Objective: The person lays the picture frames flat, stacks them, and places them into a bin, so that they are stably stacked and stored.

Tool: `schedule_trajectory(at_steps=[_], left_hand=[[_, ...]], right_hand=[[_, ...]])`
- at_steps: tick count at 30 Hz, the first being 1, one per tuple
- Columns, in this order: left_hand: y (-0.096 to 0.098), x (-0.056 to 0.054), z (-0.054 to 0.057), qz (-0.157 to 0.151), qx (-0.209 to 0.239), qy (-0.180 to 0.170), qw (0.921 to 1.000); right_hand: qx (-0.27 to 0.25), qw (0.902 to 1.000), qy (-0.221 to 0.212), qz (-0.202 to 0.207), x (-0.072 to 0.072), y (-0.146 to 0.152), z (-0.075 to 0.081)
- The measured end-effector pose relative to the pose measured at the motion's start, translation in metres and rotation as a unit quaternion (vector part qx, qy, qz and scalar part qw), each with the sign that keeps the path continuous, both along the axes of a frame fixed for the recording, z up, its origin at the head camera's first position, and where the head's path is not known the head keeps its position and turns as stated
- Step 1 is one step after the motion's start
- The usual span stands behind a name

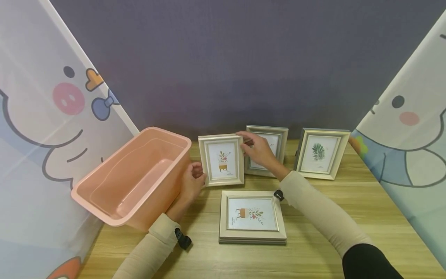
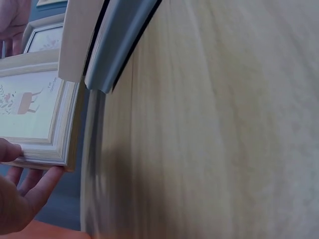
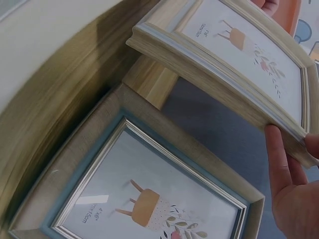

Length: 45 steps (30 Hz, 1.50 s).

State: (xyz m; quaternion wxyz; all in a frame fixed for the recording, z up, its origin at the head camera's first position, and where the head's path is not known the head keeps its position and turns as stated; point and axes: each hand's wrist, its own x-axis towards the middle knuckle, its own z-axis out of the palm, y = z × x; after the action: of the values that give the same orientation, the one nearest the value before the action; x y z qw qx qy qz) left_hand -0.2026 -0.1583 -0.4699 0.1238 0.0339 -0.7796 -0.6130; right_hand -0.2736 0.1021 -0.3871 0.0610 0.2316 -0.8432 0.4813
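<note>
Beige fabric sleeves (image 1: 148, 246) near; left hand (image 1: 191, 181) and right hand (image 1: 259, 150) pinch one cream rectangular picture frame (image 1: 223, 159).
Gripped at lower left and upper right, it is right of the pink plastic tub (image 1: 163, 193); even pressure should prevent twisting.

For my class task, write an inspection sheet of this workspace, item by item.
Surface: wood-grain table.
Job's things: held frame; two standing frames to its right; stack of flat frames in front.
Clutter: nothing seen beyond the pink tub at left.
Grips: left-hand grip pinches the held frame's lower left corner; right-hand grip holds its upper right corner.
Cables: nothing seen.
Surroundings: dark wall behind, cartoon panels on both sides.
</note>
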Motion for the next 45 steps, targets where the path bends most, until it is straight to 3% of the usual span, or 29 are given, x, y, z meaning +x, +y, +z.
schedule_trajectory(at_steps=[8, 14, 21, 29, 32, 37, 45], left_hand=[[0.007, 0.004, 0.013, 0.001, -0.030, 0.024, 0.9993], [0.011, 0.008, 0.021, -0.011, -0.065, 0.070, 0.9954], [0.012, 0.007, 0.025, -0.010, -0.151, 0.106, 0.9829], [0.016, 0.006, 0.036, -0.027, -0.201, 0.141, 0.9691], [0.018, 0.005, 0.040, -0.027, -0.225, 0.154, 0.9618], [0.021, 0.004, 0.049, -0.012, -0.286, 0.179, 0.9412], [0.022, 0.003, 0.064, 0.014, -0.365, 0.184, 0.9124]], right_hand=[[-0.057, 0.9983, -0.012, -0.009, 0.008, 0.009, 0.006], [-0.107, 0.9935, -0.039, -0.009, 0.014, 0.017, 0.008], [-0.153, 0.9874, -0.039, -0.002, 0.021, 0.029, 0.006], [-0.193, 0.9782, -0.076, -0.004, 0.026, 0.044, -0.002], [-0.208, 0.9750, -0.077, -0.006, 0.027, 0.047, -0.008], [-0.232, 0.9696, -0.078, -0.012, 0.027, 0.053, -0.017], [-0.205, 0.9744, -0.088, -0.025, 0.034, 0.063, -0.026]])
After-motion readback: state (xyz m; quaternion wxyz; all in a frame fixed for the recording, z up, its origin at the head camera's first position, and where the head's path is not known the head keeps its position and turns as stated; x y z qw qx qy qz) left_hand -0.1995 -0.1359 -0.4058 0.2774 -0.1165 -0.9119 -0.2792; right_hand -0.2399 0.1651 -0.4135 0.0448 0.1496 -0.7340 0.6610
